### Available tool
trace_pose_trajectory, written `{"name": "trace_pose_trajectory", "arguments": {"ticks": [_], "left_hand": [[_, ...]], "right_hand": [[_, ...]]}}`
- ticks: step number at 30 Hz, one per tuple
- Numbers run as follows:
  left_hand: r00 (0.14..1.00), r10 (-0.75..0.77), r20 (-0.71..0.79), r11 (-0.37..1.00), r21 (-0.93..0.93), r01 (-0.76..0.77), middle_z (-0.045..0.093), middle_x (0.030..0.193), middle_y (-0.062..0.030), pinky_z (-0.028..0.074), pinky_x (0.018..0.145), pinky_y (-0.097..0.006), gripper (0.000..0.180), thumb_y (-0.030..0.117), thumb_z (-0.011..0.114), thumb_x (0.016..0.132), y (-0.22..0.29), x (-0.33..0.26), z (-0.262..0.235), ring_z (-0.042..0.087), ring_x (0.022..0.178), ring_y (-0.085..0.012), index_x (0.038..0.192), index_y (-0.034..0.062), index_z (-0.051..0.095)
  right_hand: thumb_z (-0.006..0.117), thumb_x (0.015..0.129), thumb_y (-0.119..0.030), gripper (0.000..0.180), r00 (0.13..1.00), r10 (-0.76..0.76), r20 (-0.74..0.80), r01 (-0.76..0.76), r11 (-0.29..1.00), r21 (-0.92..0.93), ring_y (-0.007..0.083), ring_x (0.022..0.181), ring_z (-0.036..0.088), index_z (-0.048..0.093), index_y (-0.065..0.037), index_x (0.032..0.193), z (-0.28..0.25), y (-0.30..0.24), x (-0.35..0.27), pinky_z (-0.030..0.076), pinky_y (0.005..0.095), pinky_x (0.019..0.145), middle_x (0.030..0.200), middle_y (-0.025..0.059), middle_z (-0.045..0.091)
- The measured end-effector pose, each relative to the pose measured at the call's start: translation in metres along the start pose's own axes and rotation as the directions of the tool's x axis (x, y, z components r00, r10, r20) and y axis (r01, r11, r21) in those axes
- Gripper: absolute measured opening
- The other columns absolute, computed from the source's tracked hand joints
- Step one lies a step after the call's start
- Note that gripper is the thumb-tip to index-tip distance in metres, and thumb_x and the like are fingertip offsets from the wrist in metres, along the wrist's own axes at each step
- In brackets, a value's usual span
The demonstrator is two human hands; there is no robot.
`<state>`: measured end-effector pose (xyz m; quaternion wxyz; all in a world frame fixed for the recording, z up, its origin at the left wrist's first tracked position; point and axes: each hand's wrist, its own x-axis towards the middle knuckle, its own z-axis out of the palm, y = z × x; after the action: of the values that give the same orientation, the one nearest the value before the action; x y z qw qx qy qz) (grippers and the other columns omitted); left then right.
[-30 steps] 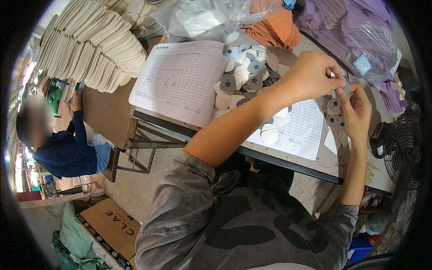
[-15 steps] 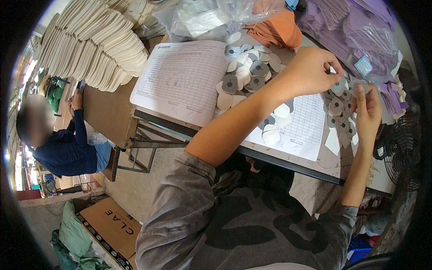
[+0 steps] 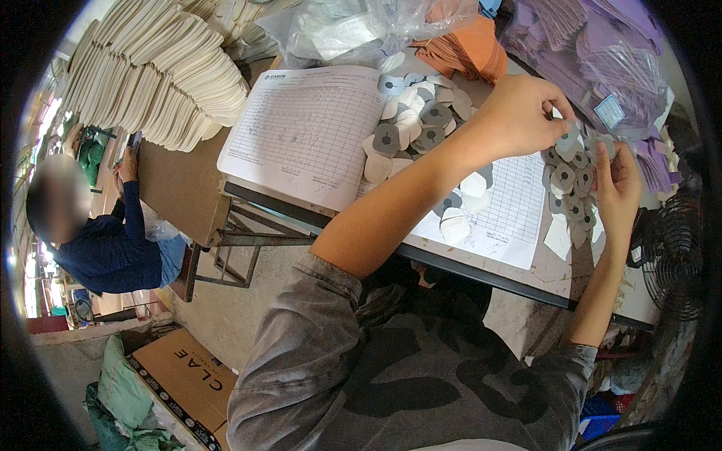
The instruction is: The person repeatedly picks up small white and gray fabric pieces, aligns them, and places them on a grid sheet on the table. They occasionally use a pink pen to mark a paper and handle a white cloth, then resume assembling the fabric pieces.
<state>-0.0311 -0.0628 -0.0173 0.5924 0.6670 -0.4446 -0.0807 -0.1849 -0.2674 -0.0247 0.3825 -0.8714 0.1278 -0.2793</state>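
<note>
My left hand [image 3: 526, 119] reaches across the table, its thumb and fingers pinched on a grey rounded cut piece [image 3: 569, 140]. Close beside it on the right, my right hand [image 3: 620, 180] is raised with thumb and fingers closed on another thin grey piece, partly hidden by the fingers. Below the hands lies a cluster of grey and white cut pieces [image 3: 577, 180], several with a dark round mark and slit. A larger heap of similar pieces [image 3: 429, 115] spreads left of my left forearm, partly over a printed sheet [image 3: 515, 218].
An open form book [image 3: 301, 135] lies left of the heap. Behind stand clear plastic bags [image 3: 338, 30], orange pieces [image 3: 470, 49] and bagged purple pieces [image 3: 617, 64]. Cream stacks [image 3: 150, 75] rise at far left. A fan [image 3: 673, 252] is at right; a person [image 3: 113, 233] sits left.
My right hand has shifted slightly right, and the piece at its fingertips shows less. My left hand stays nearly in place, still pinching its piece.
</note>
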Motion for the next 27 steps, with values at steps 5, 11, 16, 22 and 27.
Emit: {"name": "trace_pose_trajectory", "arguments": {"ticks": [5,11,16,22,27], "left_hand": [[1.0,0.001,-0.004,1.0,0.027,-0.001,0.08,0.086,-0.0127,0.058,0.062,-0.026,0.019,0.009,0.08,0.093,0.001,0.0,0.0,0.078,0.074,-0.0143,0.11,-0.0004,0.08],[1.0,0.01,-0.01,1.0,0.02,-0.01,0.08,0.086,-0.0122,0.058,0.062,-0.026,0.019,0.009,0.08,0.093,0.0,0.001,-0.001,0.079,0.074,-0.0147,0.11,0.0004,0.081],[1.0,-0.021,-0.016,1.0,0.013,0.021,0.079,0.085,-0.012,0.057,0.06,-0.026,0.019,0.01,0.08,0.093,0.0,0.001,-0.001,0.079,0.073,-0.0151,0.11,0.0009,0.081],[0.999,-0.051,-0.015,0.999,-0.009,0.051,0.078,0.084,-0.0098,0.055,0.057,-0.026,0.018,0.01,0.081,0.093,0.0,0.001,-0.002,0.079,0.073,-0.0145,0.109,0.0017,0.081],[0.998,-0.056,0.015,0.997,-0.043,0.056,0.077,0.084,-0.0082,0.055,0.057,-0.024,0.016,0.009,0.082,0.094,0.0,0.0,0.0,0.078,0.073,-0.0138,0.108,0.0017,0.08]], "right_hand": [[0.069,0.11,-0.028,0.027,1.0,-0.01,-0.025,0.008,0.996,-0.087,0.003,0.066,0.044,0.068,-0.002,0.109,0.0,0.002,0.001,0.034,0.0235,0.057,0.076,-0.0038,0.057],[0.071,0.107,-0.026,0.027,0.995,-0.092,-0.041,0.081,0.976,-0.201,0.005,0.066,0.04,0.068,0.001,0.105,-0.003,0.003,0.003,0.032,0.0262,0.058,0.074,-0.002,0.053],[0.074,0.104,-0.025,0.027,0.994,-0.11,0.023,0.11,0.916,-0.385,0.0078,0.064,0.04,0.071,0.001,0.109,-0.008,0.003,0.004,0.034,0.029,0.057,0.072,0.0019,0.051],[0.075,0.103,-0.026,0.03,0.996,-0.083,-0.041,0.054,0.881,-0.469,0.0119,0.064,0.042,0.073,-0.002,0.12,-0.008,-0.012,0.003,0.036,0.0316,0.058,0.072,0.0046,0.052],[0.073,0.105,-0.022,0.026,0.998,-0.055,0.013,0.056,0.972,-0.228,0.0065,0.071,0.048,0.072,-0.002,0.121,0.0,-0.021,0.001,0.038,0.0261,0.062,0.076,-0.0016,0.054]]}}
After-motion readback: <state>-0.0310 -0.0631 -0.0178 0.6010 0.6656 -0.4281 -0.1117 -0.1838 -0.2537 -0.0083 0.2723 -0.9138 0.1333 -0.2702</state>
